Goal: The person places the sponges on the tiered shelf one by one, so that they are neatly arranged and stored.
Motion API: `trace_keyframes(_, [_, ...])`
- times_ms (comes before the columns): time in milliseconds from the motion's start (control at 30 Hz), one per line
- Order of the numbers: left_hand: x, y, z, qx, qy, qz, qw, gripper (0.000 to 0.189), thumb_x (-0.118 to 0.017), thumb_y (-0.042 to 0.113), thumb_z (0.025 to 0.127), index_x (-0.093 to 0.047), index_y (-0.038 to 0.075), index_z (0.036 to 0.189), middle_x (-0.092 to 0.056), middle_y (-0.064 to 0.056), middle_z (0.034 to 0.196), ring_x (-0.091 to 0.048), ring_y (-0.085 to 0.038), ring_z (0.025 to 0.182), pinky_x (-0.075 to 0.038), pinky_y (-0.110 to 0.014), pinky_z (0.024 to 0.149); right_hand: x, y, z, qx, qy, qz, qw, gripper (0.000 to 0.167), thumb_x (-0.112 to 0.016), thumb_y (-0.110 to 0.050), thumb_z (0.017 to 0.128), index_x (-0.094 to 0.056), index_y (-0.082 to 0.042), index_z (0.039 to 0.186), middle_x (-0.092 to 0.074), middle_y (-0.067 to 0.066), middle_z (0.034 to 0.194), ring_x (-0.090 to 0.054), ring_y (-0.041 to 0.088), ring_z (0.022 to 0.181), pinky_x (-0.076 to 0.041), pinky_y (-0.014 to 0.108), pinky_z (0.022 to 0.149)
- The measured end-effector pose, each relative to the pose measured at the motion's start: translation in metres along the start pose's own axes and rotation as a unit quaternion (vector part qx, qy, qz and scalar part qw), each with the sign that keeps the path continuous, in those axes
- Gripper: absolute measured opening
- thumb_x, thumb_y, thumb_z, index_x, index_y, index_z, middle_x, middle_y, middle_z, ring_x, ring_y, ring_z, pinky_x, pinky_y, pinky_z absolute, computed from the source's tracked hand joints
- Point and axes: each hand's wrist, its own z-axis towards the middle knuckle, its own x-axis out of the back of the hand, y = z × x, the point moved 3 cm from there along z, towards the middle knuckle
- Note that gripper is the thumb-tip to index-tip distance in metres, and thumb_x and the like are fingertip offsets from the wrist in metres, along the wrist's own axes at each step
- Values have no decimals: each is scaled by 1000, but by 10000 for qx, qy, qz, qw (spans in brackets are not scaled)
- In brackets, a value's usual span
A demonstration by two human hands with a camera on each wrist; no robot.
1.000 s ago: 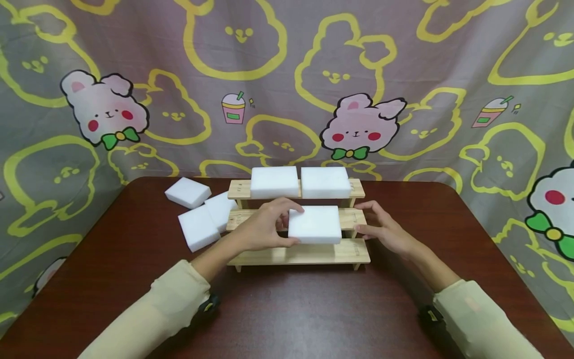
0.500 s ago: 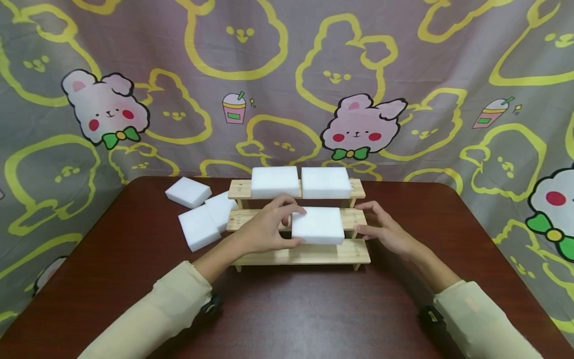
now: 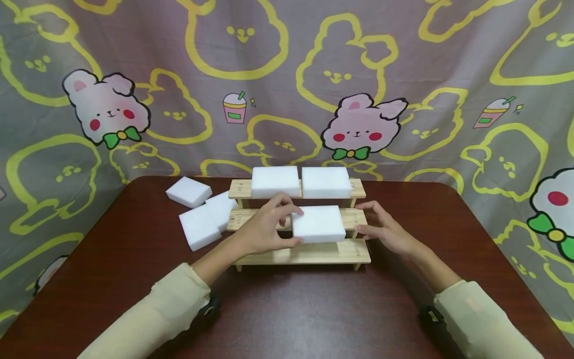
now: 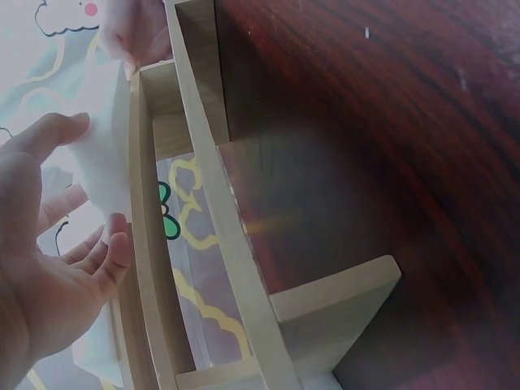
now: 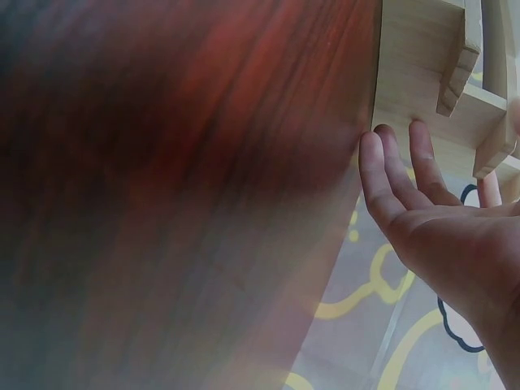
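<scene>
In the head view my left hand [image 3: 269,227] pinches a white foam block [image 3: 319,223] by its left end, thumb at the front and fingers at the back. The block overlaps the middle tier of a three-step wooden display stand [image 3: 300,252], jutting past its front edge. The left wrist view shows this block [image 4: 106,154] right at a shelf's edge. My right hand [image 3: 387,232] holds the middle tier's right end between thumb and fingers. In the right wrist view its fingers [image 5: 422,158] lie along the stand's side panel [image 5: 414,73].
Two white blocks, a left one [image 3: 275,181] and a right one [image 3: 326,181], sit side by side on the top tier. Several more blocks [image 3: 199,227] lie left of the stand on the dark wooden table [image 3: 287,309]. A patterned curtain [image 3: 278,85] hangs behind.
The block in my left hand has shifted slightly to the right, and over the last half second slightly upward in the view. My right hand stays at the stand's end.
</scene>
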Motion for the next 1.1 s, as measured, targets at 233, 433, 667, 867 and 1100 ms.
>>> trace_keyframes(233, [0,1,-2,45,80,186,9998,42,-89,26,83,-73,8,117,-53,-7,107,-58,-18,80,-50,-26,71,-1,-1,0,-11,-13,-12,10000,51,-61,-10,102,-35,2,144,-44,31,143,-54,33,119,-56,39,86])
trace_keyframes(433, [-2,1,1,-130,-8,94,9999,41,-87,22,85,-71,3,117,-61,-5,85,-56,-19,73,-47,-25,69,-1,0,1,3,-2,3,10000,51,-61,-10,102,-36,2,144,-45,30,142,-53,33,120,-56,38,86])
trace_keyframes(667, [-5,2,7,-129,19,66,9999,37,-85,22,87,-72,2,116,-62,-2,79,-55,-19,68,-45,-23,66,-1,0,1,13,-14,53,10000,51,-62,-10,101,-36,2,144,-46,29,142,-55,26,117,-56,38,85])
trace_keyframes(867, [-7,3,13,-34,12,9,10000,33,-84,19,88,-72,2,113,-63,0,76,-54,-13,66,-47,-22,66,0,0,1,-13,11,26,10000,52,-62,-10,101,-36,2,144,-45,29,143,-52,33,121,-56,38,85])
trace_keyframes(1100, [-11,3,18,139,16,59,9999,33,-84,20,88,-73,3,114,-66,3,77,-57,-11,69,-48,-21,67,0,0,1,-42,3,19,10000,52,-63,-11,101,-35,2,144,-44,29,144,-52,35,122,-56,40,86])
